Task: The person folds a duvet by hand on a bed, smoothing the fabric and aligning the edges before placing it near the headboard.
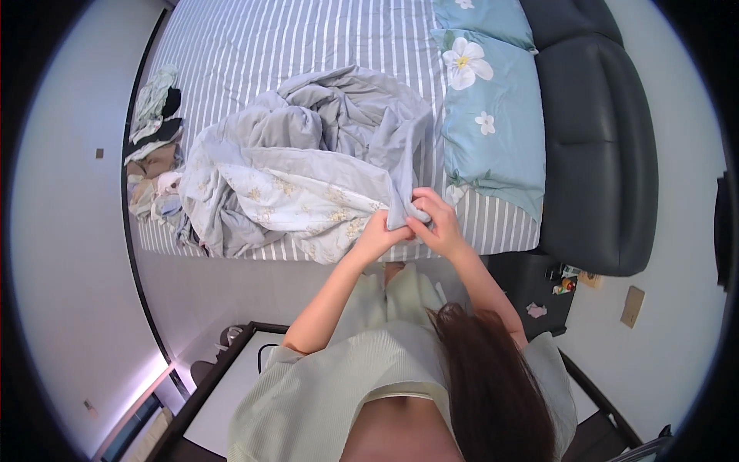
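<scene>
One grey quilt point(308, 158) lies bunched on the striped sheet point(254, 46), left of the near blue pillow point(496, 146). On my feed the left hand point(379, 237) pinches its near right end, and the right hand point(439, 224) grips the same cloth just beside. I judge the step to be sorting out that edge; the next move seems to call for a firm pinch while loosening the folds.

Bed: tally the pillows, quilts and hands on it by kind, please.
Pillows: 2 (near pillow, far pillow)
Quilt: 1
Hands: 2 (left hand, right hand)
Total: 5
</scene>
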A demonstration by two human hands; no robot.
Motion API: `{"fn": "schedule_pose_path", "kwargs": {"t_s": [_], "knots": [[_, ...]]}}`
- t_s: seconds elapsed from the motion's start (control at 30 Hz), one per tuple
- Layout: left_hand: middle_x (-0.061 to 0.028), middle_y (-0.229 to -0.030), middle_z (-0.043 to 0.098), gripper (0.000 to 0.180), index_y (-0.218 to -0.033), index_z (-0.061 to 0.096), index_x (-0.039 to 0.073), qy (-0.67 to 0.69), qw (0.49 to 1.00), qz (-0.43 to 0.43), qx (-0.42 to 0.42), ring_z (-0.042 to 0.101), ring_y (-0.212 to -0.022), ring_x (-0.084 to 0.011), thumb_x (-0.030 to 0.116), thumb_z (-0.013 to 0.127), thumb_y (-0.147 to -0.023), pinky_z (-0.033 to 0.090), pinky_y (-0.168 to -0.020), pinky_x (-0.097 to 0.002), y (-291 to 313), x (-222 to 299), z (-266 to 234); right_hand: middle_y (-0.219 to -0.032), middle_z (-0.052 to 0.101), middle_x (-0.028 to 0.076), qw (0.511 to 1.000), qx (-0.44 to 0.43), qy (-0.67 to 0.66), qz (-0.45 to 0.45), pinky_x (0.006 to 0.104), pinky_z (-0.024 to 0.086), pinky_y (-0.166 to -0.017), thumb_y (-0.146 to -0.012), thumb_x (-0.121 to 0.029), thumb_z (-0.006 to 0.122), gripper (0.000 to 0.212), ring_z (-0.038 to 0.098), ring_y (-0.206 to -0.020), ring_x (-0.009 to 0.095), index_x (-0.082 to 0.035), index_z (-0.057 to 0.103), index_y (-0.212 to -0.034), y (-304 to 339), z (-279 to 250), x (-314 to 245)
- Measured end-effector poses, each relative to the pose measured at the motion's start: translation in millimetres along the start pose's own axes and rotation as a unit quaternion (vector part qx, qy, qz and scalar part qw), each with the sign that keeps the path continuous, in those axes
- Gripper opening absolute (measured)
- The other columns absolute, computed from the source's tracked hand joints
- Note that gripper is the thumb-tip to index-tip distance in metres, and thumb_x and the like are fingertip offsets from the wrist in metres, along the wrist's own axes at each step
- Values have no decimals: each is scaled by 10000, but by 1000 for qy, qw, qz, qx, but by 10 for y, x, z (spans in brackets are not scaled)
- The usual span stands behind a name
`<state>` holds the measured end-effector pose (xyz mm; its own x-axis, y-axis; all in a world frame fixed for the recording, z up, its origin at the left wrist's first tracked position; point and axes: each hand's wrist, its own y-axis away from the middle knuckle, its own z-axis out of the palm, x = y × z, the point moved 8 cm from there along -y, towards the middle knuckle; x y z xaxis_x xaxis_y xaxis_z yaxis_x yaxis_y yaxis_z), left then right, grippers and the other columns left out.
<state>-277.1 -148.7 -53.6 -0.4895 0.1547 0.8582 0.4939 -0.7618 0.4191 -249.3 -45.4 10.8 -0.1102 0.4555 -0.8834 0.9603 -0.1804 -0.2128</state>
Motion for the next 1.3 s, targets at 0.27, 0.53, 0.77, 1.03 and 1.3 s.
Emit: {"fn": "schedule_pose_path", "kwargs": {"t_s": [0.27, 0.53, 0.77, 1.03, 1.3], "knots": [[-165, -1002, 584, 364, -987, 572, -12, -299, 931, 174, -120, 556, -927, -290, -5, 493, -632, 414, -845, -343, 442, 281, -206, -945, 579, 179, 996, -22, 49, 77, 379, 472, -659, -690, -165, 670, 417, 591, -803, 339, -62, 473, -1042, 246, 369, -328], [-157, -862, 591, 232, -854, 603, 36, -390, 879, 264, -75, 552, -830, -318, -15, 544, -635, 440, -741, -376, 682, 631, -412, -901, 617, 108, 988, 49, -7, 143, 267, 455, -720, -779, -25, 579, 381, 587, -825, 133, -20, 474, -1146, 489, 564, -407], [-95, -1065, 526, 303, -899, 574, 49, -384, 821, 420, -36, 475, -1042, -311, 36, 662, -610, 390, -859, -401, 888, 782, -397, -1047, 557, 51, 952, 132, -174, 213, 227, 403, -813, -797, 13, 521, 372, 515, -945, 99, 7, 473, -1166, 939, 668, -371], [-89, -1127, 511, 272, -864, 597, 66, -401, 747, 485, -213, 416, -1151, -304, 69, 657, -599, 359, -919, -439, 1137, 977, 275, -924, 519, 27, 927, 327, -130, 132, 195, 383, -705, -736, 34, 343, 298, 464, -785, 66, 5, 511, -980, 1232, 282, -781], [-105, -897, 567, 267, -807, 645, 38, -521, 671, 427, -310, 543, -857, -295, 150, 637, -565, 437, -773, -374, 767, 611, 91, -780, 512, 2, 902, 409, -121, 69, 171, 321, -620, -762, -31, 408, 142, 421, -696, 38, -8, 534, -824, 1600, -250, -1471]]}}
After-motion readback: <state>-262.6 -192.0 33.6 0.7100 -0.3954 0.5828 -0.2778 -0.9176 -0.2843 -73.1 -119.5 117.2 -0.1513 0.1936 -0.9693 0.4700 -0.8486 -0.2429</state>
